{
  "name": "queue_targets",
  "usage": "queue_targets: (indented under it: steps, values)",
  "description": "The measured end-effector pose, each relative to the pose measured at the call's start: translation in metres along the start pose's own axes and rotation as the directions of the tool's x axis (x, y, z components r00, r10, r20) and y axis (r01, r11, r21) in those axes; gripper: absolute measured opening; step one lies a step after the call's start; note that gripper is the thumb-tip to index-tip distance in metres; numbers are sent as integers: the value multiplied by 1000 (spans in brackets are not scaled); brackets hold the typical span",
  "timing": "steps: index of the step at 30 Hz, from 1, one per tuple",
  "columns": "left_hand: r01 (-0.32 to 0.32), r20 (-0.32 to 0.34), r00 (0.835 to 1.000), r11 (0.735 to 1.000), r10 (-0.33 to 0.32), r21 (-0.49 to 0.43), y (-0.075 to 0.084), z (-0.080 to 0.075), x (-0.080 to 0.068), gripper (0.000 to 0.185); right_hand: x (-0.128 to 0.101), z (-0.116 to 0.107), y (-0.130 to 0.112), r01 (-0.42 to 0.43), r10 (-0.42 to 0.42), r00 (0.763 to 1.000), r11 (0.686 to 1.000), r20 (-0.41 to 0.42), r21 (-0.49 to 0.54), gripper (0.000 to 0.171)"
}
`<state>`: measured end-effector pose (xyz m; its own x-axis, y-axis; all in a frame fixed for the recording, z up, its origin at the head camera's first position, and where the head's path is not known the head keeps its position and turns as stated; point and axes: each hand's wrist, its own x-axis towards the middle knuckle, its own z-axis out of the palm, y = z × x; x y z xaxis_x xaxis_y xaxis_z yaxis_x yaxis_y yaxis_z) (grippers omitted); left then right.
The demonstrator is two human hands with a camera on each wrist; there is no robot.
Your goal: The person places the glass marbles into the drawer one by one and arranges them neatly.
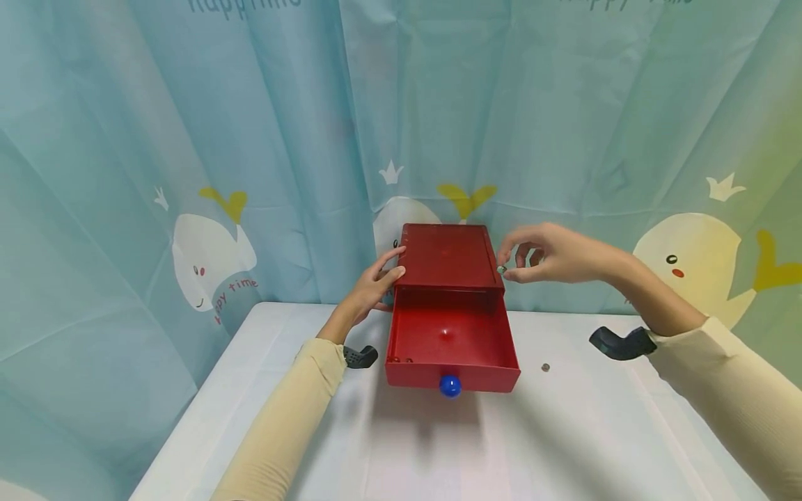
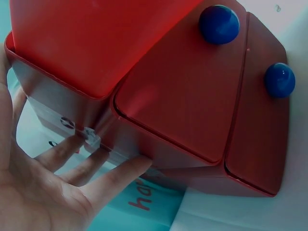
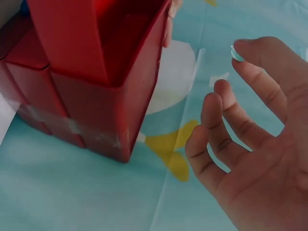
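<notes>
A red drawer cabinet (image 1: 443, 254) stands on the white table with its top drawer (image 1: 447, 330) pulled out. A round blue knob (image 1: 450, 386) sits on the drawer's front. My left hand (image 1: 370, 289) rests on the cabinet's left side, fingers fairly straight and spread against the wall in the left wrist view. Beside the cabinet's right edge, in the air, my right hand (image 1: 541, 256) pinches a small shiny piece (image 3: 236, 54) between thumb and index finger. Its other fingers are loosely bent. What exactly the piece is cannot be made out.
A small round metallic piece (image 1: 545, 367) lies on the table to the right of the drawer. Lower drawers with blue knobs (image 2: 280, 80) are closed. A blue-green curtain (image 1: 301, 139) with whale prints hangs right behind the table.
</notes>
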<state>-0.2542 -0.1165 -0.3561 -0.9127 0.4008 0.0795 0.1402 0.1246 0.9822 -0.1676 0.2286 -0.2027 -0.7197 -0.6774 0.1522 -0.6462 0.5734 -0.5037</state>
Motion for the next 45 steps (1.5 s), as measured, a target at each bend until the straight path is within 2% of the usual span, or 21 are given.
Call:
queue_targets:
  steps: [5, 15, 26, 45]
  values:
    - [-2, -5, 1000, 1000, 2, 0, 1, 0, -1, 59, 15, 5, -8, 22, -24, 998, 999, 56, 29, 15]
    - [-5, 4, 1000, 1000, 5, -6, 3, 1, -3, 60, 43, 24, -11, 46, -45, 993, 999, 108, -7, 13]
    - [-3, -5, 1000, 1000, 3, 2, 3, 3, -4, 59, 71, 46, -16, 90, -90, 988, 996, 121, 6, 13]
    - [3, -12, 1000, 1000, -3, 4, 2, 6, -2, 57, 80, 60, -13, 111, -109, 988, 994, 106, -10, 14]
